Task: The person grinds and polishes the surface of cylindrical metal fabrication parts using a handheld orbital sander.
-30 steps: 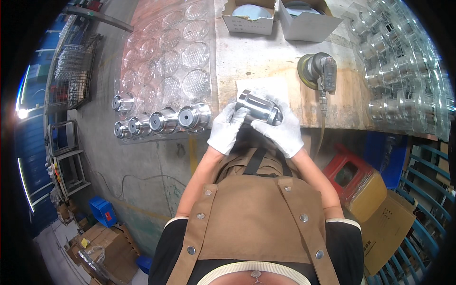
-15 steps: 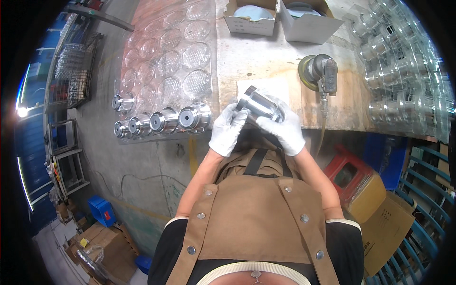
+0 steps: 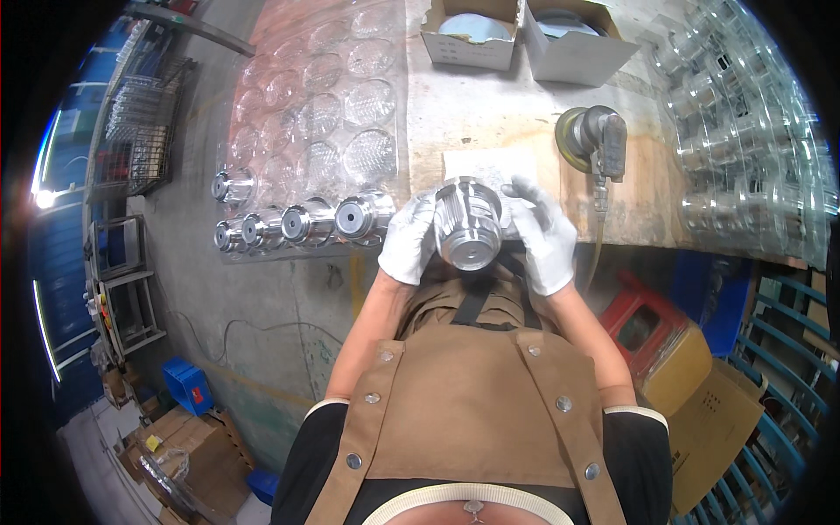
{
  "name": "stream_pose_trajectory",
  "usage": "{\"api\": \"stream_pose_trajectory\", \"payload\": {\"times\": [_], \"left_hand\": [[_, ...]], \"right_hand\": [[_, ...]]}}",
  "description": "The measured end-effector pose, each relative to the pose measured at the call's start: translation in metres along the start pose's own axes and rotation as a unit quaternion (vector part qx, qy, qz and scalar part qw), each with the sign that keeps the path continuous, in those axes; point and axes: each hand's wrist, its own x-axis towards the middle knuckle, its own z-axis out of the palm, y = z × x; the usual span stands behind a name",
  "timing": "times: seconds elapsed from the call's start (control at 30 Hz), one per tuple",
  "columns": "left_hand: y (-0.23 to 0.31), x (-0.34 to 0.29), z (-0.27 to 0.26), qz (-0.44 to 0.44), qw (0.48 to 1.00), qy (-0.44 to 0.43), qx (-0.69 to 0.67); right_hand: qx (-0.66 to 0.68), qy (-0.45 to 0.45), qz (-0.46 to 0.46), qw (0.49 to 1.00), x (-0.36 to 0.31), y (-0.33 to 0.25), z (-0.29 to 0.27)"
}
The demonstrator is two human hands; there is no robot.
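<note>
Workbench (image 3: 490, 109) edge, shiny metal part (image 3: 471, 232) in hand

Held at the near edge, the part tilts its round end toward the wearer. The left hand (image 3: 409, 241) clamps its side; the right hand (image 3: 546, 236) is spread just beside it, fingertip contact unclear. This looks like a surface check; turning it further calls for steady left-hand grip and light right-hand support.

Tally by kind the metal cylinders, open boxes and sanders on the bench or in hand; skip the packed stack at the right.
Metal cylinders in the left clear tray: 5
Held metal cylinder: 1
Open boxes: 2
Sander: 1
Total: 9
</note>
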Motion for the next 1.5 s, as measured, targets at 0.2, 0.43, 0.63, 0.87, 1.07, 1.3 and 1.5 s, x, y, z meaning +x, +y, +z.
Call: {"api": "stream_pose_trajectory", "payload": {"times": [0.2,0.43,0.63,0.87,1.07,1.3,1.5], "left_hand": [[-0.004,0.010,-0.007,-0.121,0.983,-0.043,-0.128],[-0.011,0.011,-0.014,-0.184,0.951,-0.017,-0.248],[-0.004,0.012,-0.010,-0.232,0.937,-0.099,-0.240],[0.000,0.009,0.003,-0.226,0.956,-0.019,-0.185],[-0.001,0.008,0.002,-0.210,0.969,-0.012,-0.129],[0.004,0.001,0.011,-0.048,0.928,0.015,0.370],[0.023,-0.006,0.031,0.185,0.874,-0.059,0.446]], "right_hand": [[0.001,-0.144,0.197,0.970,0.013,-0.007,-0.016],[0.264,-0.060,0.289,0.918,0.017,0.028,-0.014],[0.396,-0.042,0.410,0.821,0.022,0.047,-0.021],[0.415,-0.025,0.419,0.807,0.017,0.044,-0.017],[0.405,-0.003,0.437,0.803,0.018,0.044,-0.017],[0.388,-0.047,0.412,0.823,0.016,0.044,-0.031],[0.223,-0.047,0.367,0.902,0.012,0.028,-0.014]]}}
